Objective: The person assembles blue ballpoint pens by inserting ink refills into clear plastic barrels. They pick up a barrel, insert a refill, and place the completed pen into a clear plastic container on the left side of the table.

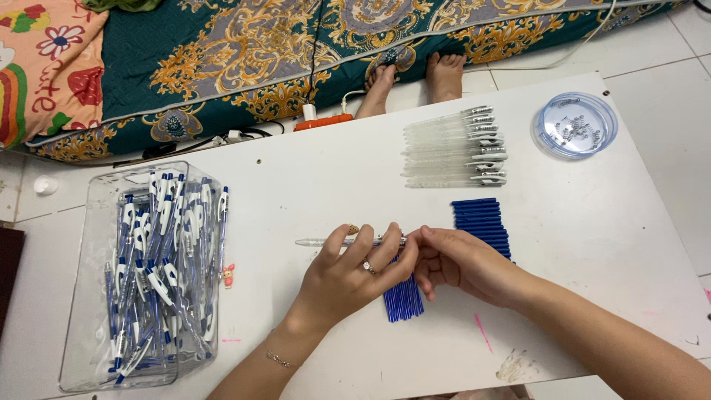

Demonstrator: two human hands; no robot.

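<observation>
A home, likely a bedroom used for piecework. Shown by a mattress under a teal and gold patterned sheet point(244, 52) lying on the white tiled floor point(666, 81), a pink cartoon-print blanket point(41, 63), an orange power strip point(324, 121) with trailing cables, and bare feet point(415, 78) beside a low white counter point(311, 178) holding sorted pen parts.

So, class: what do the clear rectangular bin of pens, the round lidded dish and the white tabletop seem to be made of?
Clear rectangular bin: looks like glossy transparent plastic, since the blue-and-white pens show through its walls. Round lidded dish: likely clear plastic, bluish tint. White tabletop: probably matte laminated board; scuffs and pink marks show.
</observation>
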